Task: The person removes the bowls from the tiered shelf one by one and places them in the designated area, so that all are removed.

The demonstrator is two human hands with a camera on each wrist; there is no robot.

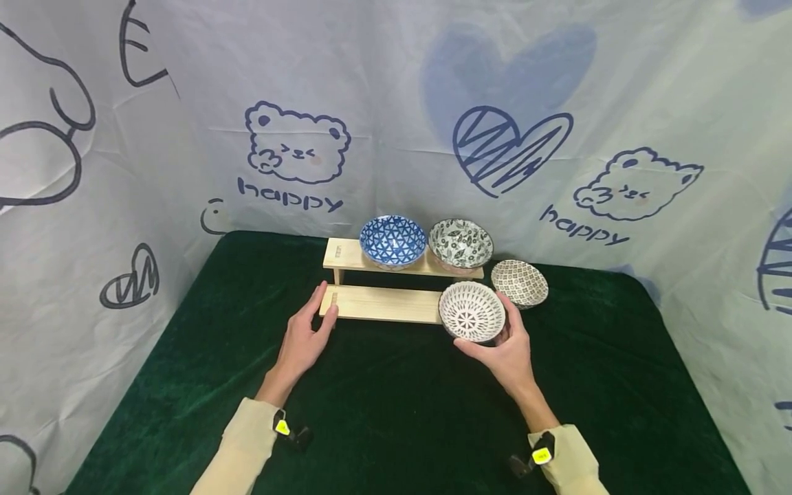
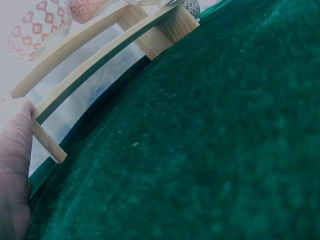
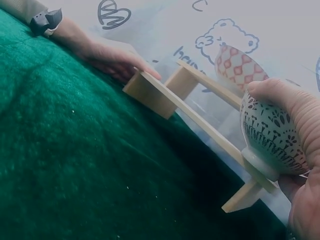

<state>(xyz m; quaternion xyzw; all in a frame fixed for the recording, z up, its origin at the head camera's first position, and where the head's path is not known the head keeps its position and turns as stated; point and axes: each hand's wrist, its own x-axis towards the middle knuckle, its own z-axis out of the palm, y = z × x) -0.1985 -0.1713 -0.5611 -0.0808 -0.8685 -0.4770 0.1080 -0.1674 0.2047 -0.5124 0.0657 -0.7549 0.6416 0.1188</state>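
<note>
My right hand [image 1: 510, 347] grips a small white bowl with a dark pattern [image 1: 472, 312], thumb at its near rim and fingers round its right side. In the right wrist view the bowl's foot is right at the right end of the lower board. My left hand [image 1: 304, 342] holds the left end of the two-step wooden rack [image 1: 386, 304], its thumb at the front edge and fingers at the end. On the upper step sit a blue-and-white bowl [image 1: 392, 240] and a bowl with a dark leaf pattern [image 1: 460, 245].
A brown-and-white patterned bowl [image 1: 520, 283] stands tilted on the green cloth [image 1: 396, 412], right of the rack and close behind my right hand. A white printed curtain [image 1: 396, 103] hangs behind and along both sides of the table.
</note>
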